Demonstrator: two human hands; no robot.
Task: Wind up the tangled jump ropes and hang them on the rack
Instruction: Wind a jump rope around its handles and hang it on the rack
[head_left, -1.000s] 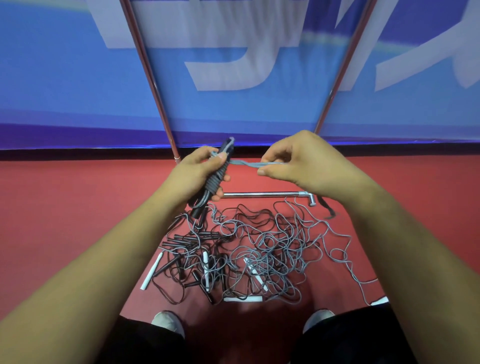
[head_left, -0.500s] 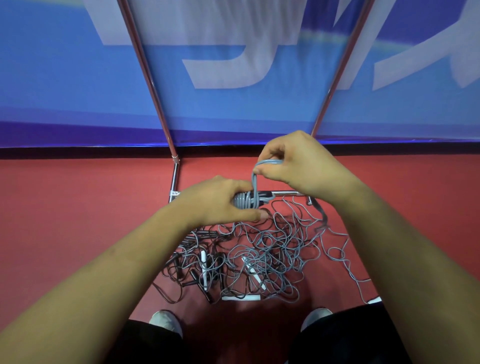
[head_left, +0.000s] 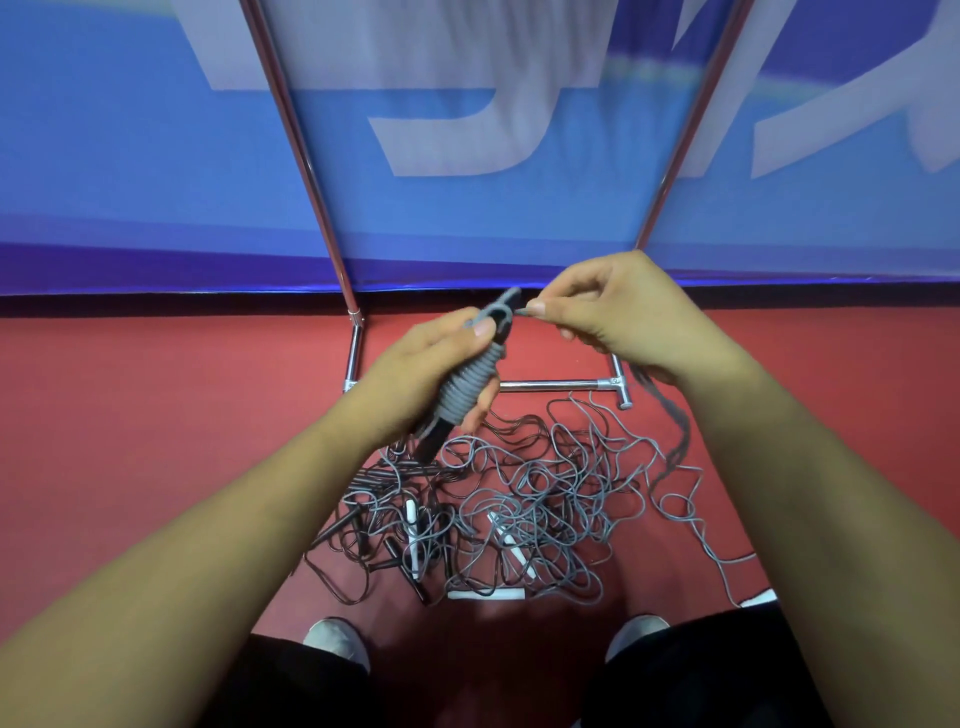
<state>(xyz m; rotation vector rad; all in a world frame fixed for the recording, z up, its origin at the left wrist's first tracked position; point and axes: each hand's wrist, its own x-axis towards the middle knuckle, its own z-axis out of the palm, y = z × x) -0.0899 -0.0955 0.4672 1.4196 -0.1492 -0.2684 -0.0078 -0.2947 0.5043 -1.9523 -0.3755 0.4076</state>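
My left hand (head_left: 415, 369) grips a pair of dark jump-rope handles with grey rope coiled tightly round them (head_left: 467, 387), held tilted above the floor. My right hand (head_left: 618, 317) pinches the free grey end of that rope beside the top of the coil, fingers curled. A blurred grey strand (head_left: 675, 431) hangs below my right wrist. On the red floor beneath lies a tangled pile of grey and black jump ropes (head_left: 519, 509) with white and black handles in it. The chrome rack's base bar (head_left: 550, 385) lies on the floor just behind the pile.
Two chrome rack poles (head_left: 296, 150) rise left and right in front of a blue banner wall (head_left: 467, 208). My two shoes (head_left: 335, 642) stand at the near edge of the pile. A white handle (head_left: 485, 594) lies nearest my feet.
The wound bundle went from lying level and low to tilted upright and higher. My right hand carried the rope end round it and now holds it at the top of the coil.
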